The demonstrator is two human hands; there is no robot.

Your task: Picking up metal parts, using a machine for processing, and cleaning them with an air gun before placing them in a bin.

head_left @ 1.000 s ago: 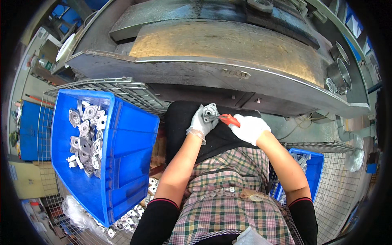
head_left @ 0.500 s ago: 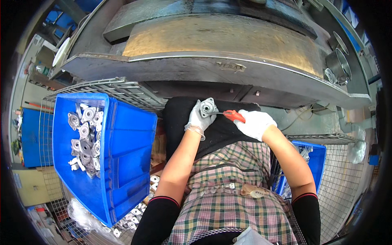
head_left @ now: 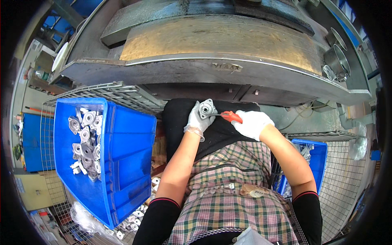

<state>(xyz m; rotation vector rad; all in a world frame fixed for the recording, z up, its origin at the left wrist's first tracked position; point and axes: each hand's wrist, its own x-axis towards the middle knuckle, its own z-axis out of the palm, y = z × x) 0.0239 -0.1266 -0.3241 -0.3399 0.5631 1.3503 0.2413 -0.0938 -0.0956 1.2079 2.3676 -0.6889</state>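
Note:
My gloved left hand [head_left: 197, 122] is closed around a silver cast-metal housing [head_left: 207, 108] with a round bore and flange ears, held above my lap. In my gloved right hand [head_left: 254, 124] is a hand tool with a red handle [head_left: 231, 116]. Its thin metal shaft [head_left: 215, 114] points left and reaches the lower edge of the housing; whether the tip touches inside is too small to tell. Similar metal housings [head_left: 86, 150] lie piled in the tilted blue bin [head_left: 128, 139] on my left.
Ahead stands a metal bench with a worn wooden board [head_left: 212, 38]. Wire mesh cages [head_left: 341, 179] flank me. A smaller blue bin [head_left: 316, 163] holding metal parts is at right. Below the left bin lie more castings [head_left: 134, 220] and a clear plastic bag [head_left: 83, 218]. A metal pot [head_left: 337, 63] sits far right.
Both hands, with the housing and the red-handled tool, have shifted very slightly left. My grip on each looks the same. The whole view has tilted a little.

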